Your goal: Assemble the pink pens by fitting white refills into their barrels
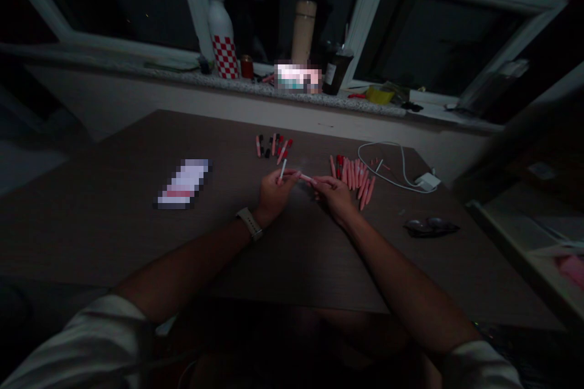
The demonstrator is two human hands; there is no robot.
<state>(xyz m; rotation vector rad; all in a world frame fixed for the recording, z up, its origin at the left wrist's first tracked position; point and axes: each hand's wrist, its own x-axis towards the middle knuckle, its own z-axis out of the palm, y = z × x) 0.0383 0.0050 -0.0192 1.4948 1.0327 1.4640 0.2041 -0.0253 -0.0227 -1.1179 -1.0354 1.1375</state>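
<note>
Head, left hand (272, 194), right hand (335, 194), gripping pen (307, 179)

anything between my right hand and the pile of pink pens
Nothing visible. The right hand, holding a pink pen, sits right beside the pile of pink pens, only table between. The left hand holds a white stick.

Dim, underexposed, with warped, darkened edges
</note>
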